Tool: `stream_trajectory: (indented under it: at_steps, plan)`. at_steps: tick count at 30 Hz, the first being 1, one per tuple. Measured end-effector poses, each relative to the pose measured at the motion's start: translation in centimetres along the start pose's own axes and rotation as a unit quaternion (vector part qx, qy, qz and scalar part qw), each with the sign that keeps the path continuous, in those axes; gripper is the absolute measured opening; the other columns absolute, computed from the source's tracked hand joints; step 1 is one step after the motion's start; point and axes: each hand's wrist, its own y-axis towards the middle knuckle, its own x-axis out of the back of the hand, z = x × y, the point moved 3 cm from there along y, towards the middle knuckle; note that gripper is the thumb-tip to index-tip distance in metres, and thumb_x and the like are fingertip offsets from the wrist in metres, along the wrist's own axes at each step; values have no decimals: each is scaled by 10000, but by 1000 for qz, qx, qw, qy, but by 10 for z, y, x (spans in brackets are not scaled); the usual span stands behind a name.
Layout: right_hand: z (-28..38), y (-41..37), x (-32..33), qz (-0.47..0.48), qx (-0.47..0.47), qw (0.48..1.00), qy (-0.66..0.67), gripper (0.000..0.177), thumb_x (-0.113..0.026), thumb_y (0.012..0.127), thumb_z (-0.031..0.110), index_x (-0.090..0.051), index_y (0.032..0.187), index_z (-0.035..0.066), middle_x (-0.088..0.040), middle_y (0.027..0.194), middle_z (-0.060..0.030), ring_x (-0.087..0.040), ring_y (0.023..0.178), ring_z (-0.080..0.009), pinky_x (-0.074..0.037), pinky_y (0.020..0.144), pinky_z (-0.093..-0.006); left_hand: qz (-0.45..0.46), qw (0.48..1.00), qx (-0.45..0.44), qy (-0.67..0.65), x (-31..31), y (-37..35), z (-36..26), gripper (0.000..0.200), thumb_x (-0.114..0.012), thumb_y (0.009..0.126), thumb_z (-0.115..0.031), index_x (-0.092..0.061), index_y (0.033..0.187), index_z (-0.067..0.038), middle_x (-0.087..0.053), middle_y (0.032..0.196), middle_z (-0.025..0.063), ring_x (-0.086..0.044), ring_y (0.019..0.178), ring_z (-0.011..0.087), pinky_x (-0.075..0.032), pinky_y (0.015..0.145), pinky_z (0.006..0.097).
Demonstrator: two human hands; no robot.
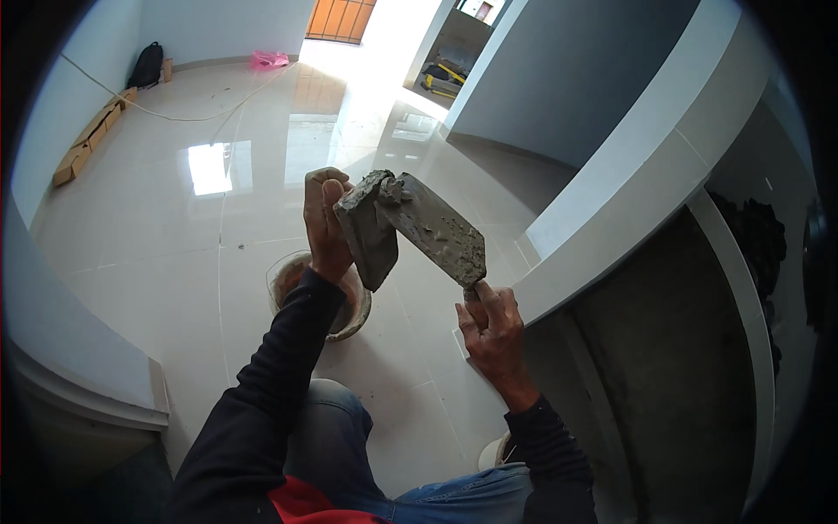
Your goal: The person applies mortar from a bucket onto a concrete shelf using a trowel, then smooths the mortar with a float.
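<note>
My left hand (326,229) is closed round a grey slab (370,236) with wet mortar along its upper edge, held up above a bucket. My right hand (495,336) grips the handle end of a trowel (441,234), whose long flat blade points up and left. Lumps of mortar cover parts of the blade, and its far end touches or nearly touches the slab's top edge. Below my left forearm, the bucket (351,325) stands on the tiled floor, partly hidden by that hand and arm.
A counter-like white ledge (633,205) curves along the right. A second container (491,454) is by my right knee. Long cardboard boxes (92,135), a black backpack (147,65) and a pink bag (269,60) lie far back. A thin cable (175,118) crosses the floor.
</note>
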Motion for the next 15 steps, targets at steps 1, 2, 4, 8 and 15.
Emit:
stream_trajectory:
  at_steps: [1, 2, 4, 8, 15]
  plan:
    - [0, -1, 0, -2, -3, 1000, -4, 465, -724, 790, 153, -545, 1214, 87, -507, 901, -103, -574, 755, -247, -507, 601, -369, 18, 1000, -17, 19, 1, 4, -5, 363, -364, 1018, -382, -483, 985, -40, -513, 764, 13, -477, 678, 64, -423, 591, 228]
    - [-1, -1, 0, -5, -3, 1000, 7, 471, -728, 785, 147, -540, 1213, 86, -507, 901, -106, -573, 760, -253, -502, 604, -373, 22, 1000, -16, 14, 1, 9, -8, 363, -364, 1018, -382, -483, 985, -40, -513, 764, 13, -477, 678, 64, -423, 591, 228]
    - [-3, -3, -2, -10, -9, 1000, 13, 478, -732, 779, 141, -535, 1211, 86, -506, 900, -108, -572, 765, -259, -497, 607, -376, 70, 993, -68, 59, 1, 13, -11, 381, -330, 1022, -381, -474, 997, -30, -528, 750, 21, -496, 681, 63, -422, 562, 239]
    - [-5, -3, -1, -27, 1, 999, 40, 463, -723, 785, 135, -528, 1199, 66, -512, 906, -127, -572, 765, -278, -492, 618, -389, 126, 949, -245, 152, 2, 23, -17, 179, -562, 926, -162, -471, 834, -37, -517, 846, 107, -532, 653, 137, -431, 545, 263]
    - [-10, -18, 31, -11, -56, 998, 26, 394, -715, 800, 162, -540, 1133, 44, -516, 946, -121, -607, 758, -265, -530, 628, -365, 169, 985, 18, 8, 27, 43, 51, 263, -504, 925, -209, -465, 1083, -2, -500, 832, 51, -510, 722, 105, -443, 634, 240]
